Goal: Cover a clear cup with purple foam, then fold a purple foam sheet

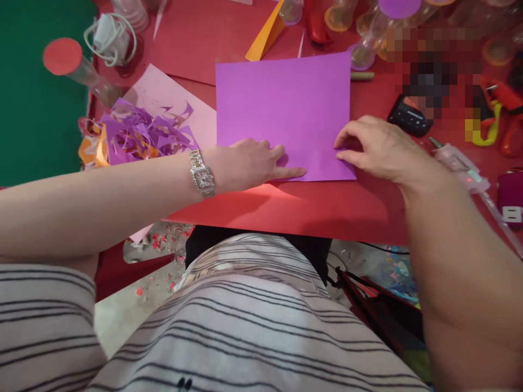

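A sheet of purple paper (281,109) lies flat before me, its lower edge close to the front of the red table. My left hand (257,163), with a watch (202,175) at the wrist, rests palm down on the sheet, forefinger stretched along its lower edge. At the lower right side of the sheet, my right hand (376,147) touches the paper with bent thumb and forefinger, a small gap between their tips. Purple and orange paper scraps (149,130) are heaped left of the sheet, partly behind my left forearm, on pink paper (151,92).
Clear tubes with coloured ends stand at the back, one with a red top (63,54) at left. A white cable bundle (110,41) lies nearby. A glue gun (461,166), a black device (408,115) and yellow-handled tool (490,128) lie right. Scraps litter the floor (163,247).
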{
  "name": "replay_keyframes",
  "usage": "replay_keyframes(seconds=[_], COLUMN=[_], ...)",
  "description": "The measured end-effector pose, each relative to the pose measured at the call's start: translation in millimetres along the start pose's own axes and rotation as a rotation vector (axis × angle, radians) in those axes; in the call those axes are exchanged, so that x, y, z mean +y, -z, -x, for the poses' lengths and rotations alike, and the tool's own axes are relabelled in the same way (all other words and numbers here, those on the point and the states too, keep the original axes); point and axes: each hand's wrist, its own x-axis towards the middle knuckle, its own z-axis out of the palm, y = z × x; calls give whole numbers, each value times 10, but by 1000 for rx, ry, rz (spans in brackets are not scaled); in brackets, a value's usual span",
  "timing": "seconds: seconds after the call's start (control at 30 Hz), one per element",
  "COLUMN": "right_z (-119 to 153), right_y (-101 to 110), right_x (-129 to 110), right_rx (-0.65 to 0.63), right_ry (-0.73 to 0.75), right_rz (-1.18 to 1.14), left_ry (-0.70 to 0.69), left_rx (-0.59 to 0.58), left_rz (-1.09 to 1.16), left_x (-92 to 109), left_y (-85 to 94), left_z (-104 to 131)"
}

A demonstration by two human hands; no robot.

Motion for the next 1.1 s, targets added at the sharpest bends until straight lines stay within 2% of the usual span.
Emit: replay_keyframes(seconds=[0.1, 0.2, 0.33, 0.5, 0.63, 0.9, 1.1], right_z=[165, 333, 475, 540, 569, 628, 754], right_y=[-142, -235, -281, -307, -346, -420, -482], right_x=[-64, -154, -183, -168, -192, -219, -83], right_rx=[123, 118, 108, 84, 125, 203, 273], right_ry=[195, 295, 356, 400, 427, 452, 469], right_rz=[-59, -103, -27, 116, 193, 207, 207], left_ry=[-3, -5, 2, -21, -43, -34, -41], left_rx=[-3, 1, 15, 31, 15, 15, 41], left_rz=[8, 34, 75, 54, 1, -121, -260], left_x=[-4, -6, -19, -37, -19, 38, 21], left_y=[5, 8, 1, 7, 32, 44, -58], left_z=[9, 11, -2, 4, 53, 78, 46])
